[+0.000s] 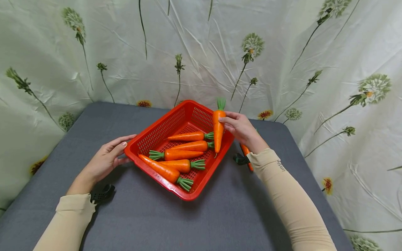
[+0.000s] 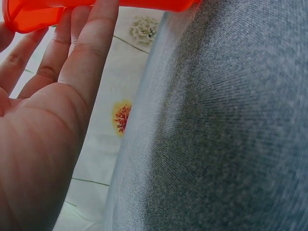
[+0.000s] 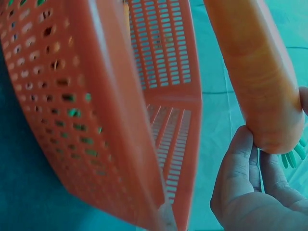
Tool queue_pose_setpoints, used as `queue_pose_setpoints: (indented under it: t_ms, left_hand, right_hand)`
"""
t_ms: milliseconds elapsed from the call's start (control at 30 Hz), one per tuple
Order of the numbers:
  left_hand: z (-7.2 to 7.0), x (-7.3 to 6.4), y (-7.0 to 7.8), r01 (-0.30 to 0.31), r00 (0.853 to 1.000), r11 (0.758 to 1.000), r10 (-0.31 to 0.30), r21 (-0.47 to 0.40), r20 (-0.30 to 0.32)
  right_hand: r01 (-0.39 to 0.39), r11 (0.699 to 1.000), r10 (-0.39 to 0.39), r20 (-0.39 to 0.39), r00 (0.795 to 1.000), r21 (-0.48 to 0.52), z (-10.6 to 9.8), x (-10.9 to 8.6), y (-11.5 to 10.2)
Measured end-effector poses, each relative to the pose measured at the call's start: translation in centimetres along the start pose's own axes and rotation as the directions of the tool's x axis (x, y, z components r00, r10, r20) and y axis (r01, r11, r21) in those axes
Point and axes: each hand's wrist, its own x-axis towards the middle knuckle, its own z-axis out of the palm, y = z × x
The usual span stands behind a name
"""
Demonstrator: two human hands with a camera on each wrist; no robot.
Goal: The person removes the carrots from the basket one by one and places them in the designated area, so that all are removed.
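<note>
A red plastic basket (image 1: 201, 190) with slotted sides holds several orange carrots (image 1: 183, 154) with green tops. At its left corner, my left hand (image 1: 105, 160) grips the rim, thumb on top and fingers underneath; the left wrist view shows the fingers (image 2: 89, 53) against the basket's edge (image 2: 149, 4). My right hand (image 1: 242, 129) pinches another carrot (image 1: 218, 130) near its thick end, over the basket's right side. This carrot points tip down, green top up. In the right wrist view, its thick end (image 3: 262, 96) lies between thumb and fingers, beside the basket wall.
Partly hidden behind the right forearm, one more carrot (image 1: 245, 150) lies on the grey table (image 1: 150, 223) to the right of the basket. A pale curtain printed with flowers (image 1: 201, 45) hangs behind and beside the table. Each wrist wears a black camera mount (image 1: 103, 193).
</note>
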Motion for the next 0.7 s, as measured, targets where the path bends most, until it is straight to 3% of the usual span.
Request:
queue_pose_setpoints:
  t_ms: [300, 700]
  left_hand:
    - [0.1, 0.0, -0.1, 0.004, 1.000, 1.000, -0.004, 0.004, -0.003]
    - [-0.2, -0.2, 0.1, -0.036, 0.998, 0.997, 0.039, -0.062, 0.041]
  right_hand:
    - [0.017, 0.999, -0.016, -0.031, 0.999, 0.033, -1.8, -0.3, 0.0]
    - [0.001, 1.000, -0.003, -0.060, 0.998, -0.030, -4.1, -0.8, -0.4]
